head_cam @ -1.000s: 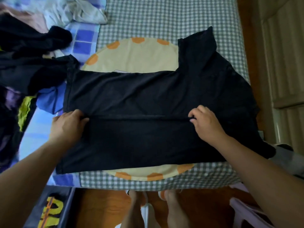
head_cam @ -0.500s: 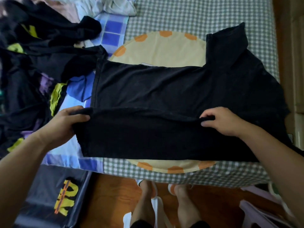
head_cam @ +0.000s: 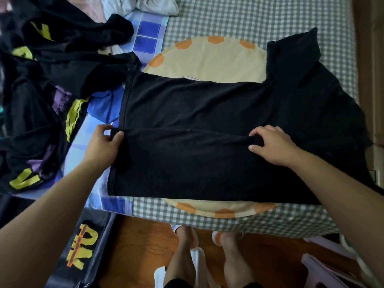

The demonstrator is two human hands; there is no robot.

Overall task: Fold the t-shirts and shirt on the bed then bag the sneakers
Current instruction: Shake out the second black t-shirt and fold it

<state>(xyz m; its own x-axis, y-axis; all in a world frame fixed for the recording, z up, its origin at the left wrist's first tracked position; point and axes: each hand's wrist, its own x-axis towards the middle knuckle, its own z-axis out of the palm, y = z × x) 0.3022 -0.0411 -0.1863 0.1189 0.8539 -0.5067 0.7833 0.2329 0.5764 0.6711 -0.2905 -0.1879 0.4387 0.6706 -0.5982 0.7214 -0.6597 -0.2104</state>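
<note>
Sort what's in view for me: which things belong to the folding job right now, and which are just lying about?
In the job:
black t-shirt, spread on the bed
left hand and right hand, each pinching its folded edge
pile of dark clothes, seemingly waiting

Lying about:
white cloth
round yellow cushion under the shirt
plastic stools on the floor

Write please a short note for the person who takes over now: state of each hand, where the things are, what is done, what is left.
Left hand pinches the folded edge of the black t-shirt; right hand grips the same fold further along.
The t-shirt lies flat on the checked bed, near side folded over the middle.
Pile of unfolded clothes sits to the left.
Done: first fold.
Left: finish this t-shirt, fold the pile, bag the sneakers, which are not clearly in view.
</note>
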